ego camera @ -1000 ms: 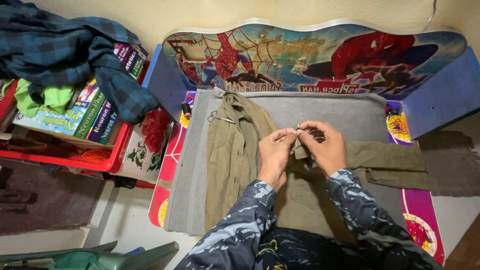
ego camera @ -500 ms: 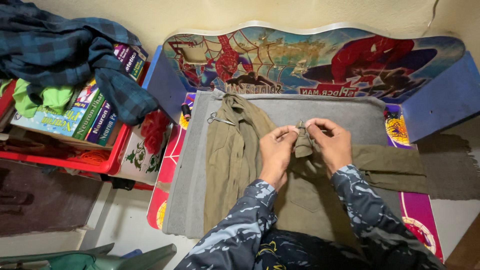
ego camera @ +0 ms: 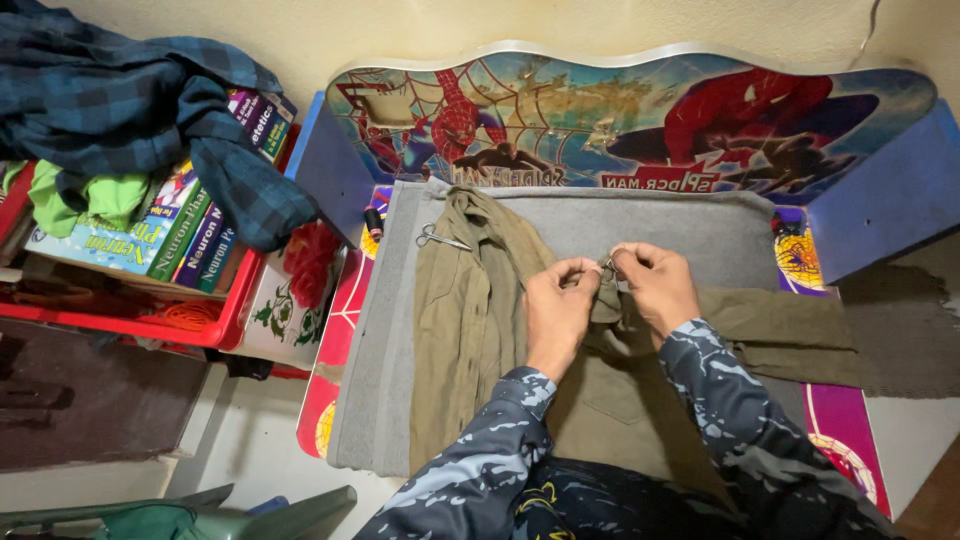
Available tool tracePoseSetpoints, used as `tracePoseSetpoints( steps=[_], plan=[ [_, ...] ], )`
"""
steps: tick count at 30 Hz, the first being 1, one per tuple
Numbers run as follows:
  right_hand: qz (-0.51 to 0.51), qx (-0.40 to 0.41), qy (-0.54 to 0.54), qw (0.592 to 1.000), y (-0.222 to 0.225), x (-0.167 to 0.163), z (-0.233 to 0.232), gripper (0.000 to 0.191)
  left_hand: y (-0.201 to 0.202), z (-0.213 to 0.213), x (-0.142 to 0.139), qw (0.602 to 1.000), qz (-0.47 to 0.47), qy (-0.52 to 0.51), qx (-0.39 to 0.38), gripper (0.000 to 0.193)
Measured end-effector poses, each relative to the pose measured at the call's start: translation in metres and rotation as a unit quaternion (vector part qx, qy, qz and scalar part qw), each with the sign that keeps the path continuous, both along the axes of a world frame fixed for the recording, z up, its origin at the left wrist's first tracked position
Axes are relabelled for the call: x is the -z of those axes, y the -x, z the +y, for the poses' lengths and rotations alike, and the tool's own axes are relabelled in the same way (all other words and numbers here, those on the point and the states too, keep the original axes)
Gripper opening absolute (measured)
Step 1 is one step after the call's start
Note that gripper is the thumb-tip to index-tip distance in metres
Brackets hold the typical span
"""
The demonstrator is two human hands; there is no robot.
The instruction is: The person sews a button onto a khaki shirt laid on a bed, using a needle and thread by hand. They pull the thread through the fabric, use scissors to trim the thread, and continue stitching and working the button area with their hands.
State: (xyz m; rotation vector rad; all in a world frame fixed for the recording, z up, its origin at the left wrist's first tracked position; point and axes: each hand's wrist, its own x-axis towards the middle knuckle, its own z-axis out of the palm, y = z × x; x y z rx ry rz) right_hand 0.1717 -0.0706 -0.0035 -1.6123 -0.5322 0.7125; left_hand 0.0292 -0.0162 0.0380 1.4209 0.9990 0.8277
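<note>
An olive-green garment (ego camera: 470,330) lies spread over a grey cloth (ego camera: 690,225) on a small colourful child's desk (ego camera: 650,120). My left hand (ego camera: 555,310) and my right hand (ego camera: 655,285) pinch a bunched fold of the garment between them at the desk's middle. Something small and thin shows between the fingertips; I cannot tell what it is. Small scissors (ego camera: 440,238) rest on the grey cloth beside the garment's collar, left of my hands.
A red crate (ego camera: 130,320) at the left holds books (ego camera: 190,235), with a dark plaid shirt (ego camera: 130,110) and a green cloth (ego camera: 85,195) heaped on top. A thread spool (ego camera: 373,222) sits by the desk's left wall. A green plastic object (ego camera: 230,515) lies at the bottom left.
Both hands stay on the same fold; the fingers have shifted slightly, drawing the fabric closer together. The garment and scissors have not moved.
</note>
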Motion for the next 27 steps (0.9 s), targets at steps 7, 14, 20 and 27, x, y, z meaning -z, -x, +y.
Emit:
tracePoseSetpoints(
  steps=[7, 14, 20, 27],
  plan=[
    [0.074, -0.019, -0.006, 0.997, -0.030, 0.013, 0.003, 0.019, 0.001, 0.000, 0.006, 0.998, -0.009, 0.051, 0.026, 0.021],
    [0.237, -0.003, -0.063, 0.970, -0.019, -0.010, -0.011, 0.016, 0.000, -0.001, 0.008, 0.992, -0.062, 0.107, 0.027, 0.021],
    [0.230, -0.034, -0.067, 0.970, -0.001, 0.001, -0.015, 0.018, -0.002, 0.000, 0.017, 0.984, -0.105, 0.140, 0.034, 0.020],
    [0.425, 0.002, -0.181, 0.887, -0.012, 0.026, -0.015, 0.029, -0.003, 0.005, 0.029, 0.970, -0.164, 0.178, 0.000, 0.017]
  ],
)
